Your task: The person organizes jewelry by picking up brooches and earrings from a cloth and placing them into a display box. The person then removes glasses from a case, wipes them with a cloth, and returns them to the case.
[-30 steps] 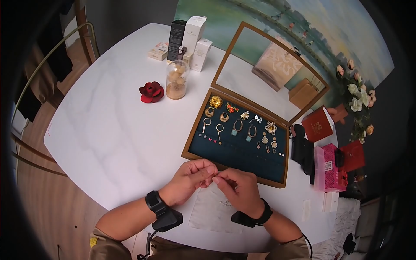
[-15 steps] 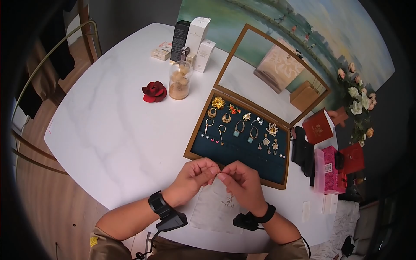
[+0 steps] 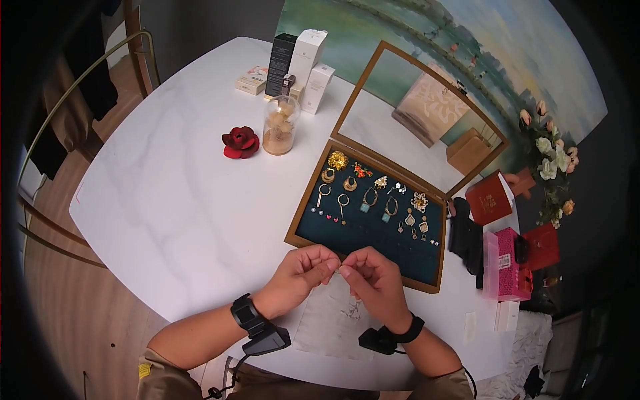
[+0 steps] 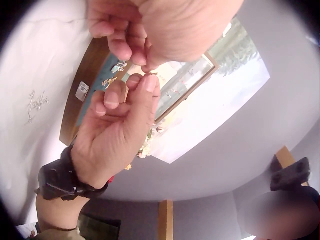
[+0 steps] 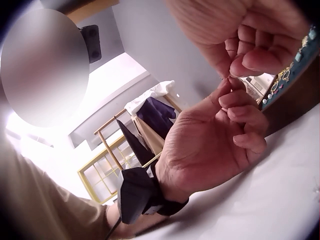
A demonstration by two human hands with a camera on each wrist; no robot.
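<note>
The left hand and right hand meet fingertip to fingertip at the near edge of the wooden jewelry case. Between them, both thumbs and forefingers pinch a tiny gold-toned piece; I cannot tell its kind. Inside the open case, rows of earrings and brooches sit on dark teal lining, with a gold flower brooch at the upper left. Below the hands a white cloth bears a small cluster of silvery jewelry.
The case's glass lid stands raised at the back. Left of it are a red flower, a clear dome and several cartons. At right lie a black case, a pink box and a red box.
Both hands have turned slightly, and the fingertips have drawn from overlapping to meeting tip to tip. The head view has shifted a little, so the table things sit slightly further right.
</note>
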